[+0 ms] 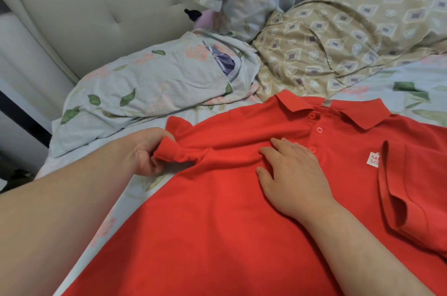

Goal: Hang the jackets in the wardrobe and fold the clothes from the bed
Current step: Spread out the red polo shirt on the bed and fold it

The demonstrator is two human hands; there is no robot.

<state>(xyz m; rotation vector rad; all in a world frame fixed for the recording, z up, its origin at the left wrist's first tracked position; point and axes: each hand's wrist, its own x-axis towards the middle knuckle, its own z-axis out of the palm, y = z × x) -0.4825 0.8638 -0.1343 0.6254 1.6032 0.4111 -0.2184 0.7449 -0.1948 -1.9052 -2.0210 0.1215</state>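
Red polo shirt [217, 211] lies flat on the flowery bed sheet [411, 73], front up. My right hand [292, 174] presses its chest with straight fingers. My left hand [147, 153] pinches one bunched sleeve [179, 150]. The white label [372, 159] looks half hidden.

On my feed, the person shows only as two hands and two forearms. The left hand [147, 153] and right hand [292, 174] are bare, as are the left forearm [60, 211] and right forearm [358, 247] down to the frame's edge. The wide lens swells the left forearm. Fine creases cross the left wrist. The right hand's fingers [280, 144] have rounded tips.
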